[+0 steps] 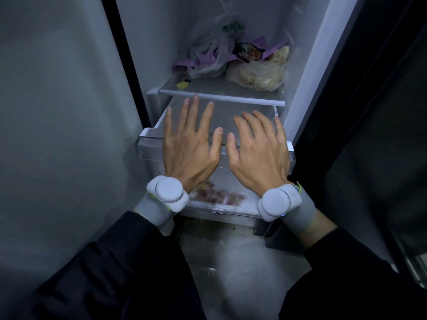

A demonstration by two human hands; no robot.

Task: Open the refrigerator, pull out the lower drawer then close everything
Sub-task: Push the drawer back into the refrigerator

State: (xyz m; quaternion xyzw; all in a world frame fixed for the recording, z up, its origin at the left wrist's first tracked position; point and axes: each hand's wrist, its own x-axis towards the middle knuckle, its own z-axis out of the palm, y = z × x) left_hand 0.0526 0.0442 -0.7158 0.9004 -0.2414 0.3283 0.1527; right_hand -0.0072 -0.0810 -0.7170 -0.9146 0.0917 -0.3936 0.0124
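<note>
Above the pulled-out drawer, flat hands point inward.

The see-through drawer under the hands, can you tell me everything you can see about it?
The drawer looks like clear plastic with a whitish rim. It is pulled partway out of the open refrigerator, just under a glass shelf that holds bagged food. Its inside looks bare. The left hand and right hand lie open and flat over its front edge, fingers spread, gripping nothing. Below it sits another clear bin with something reddish inside.
</note>
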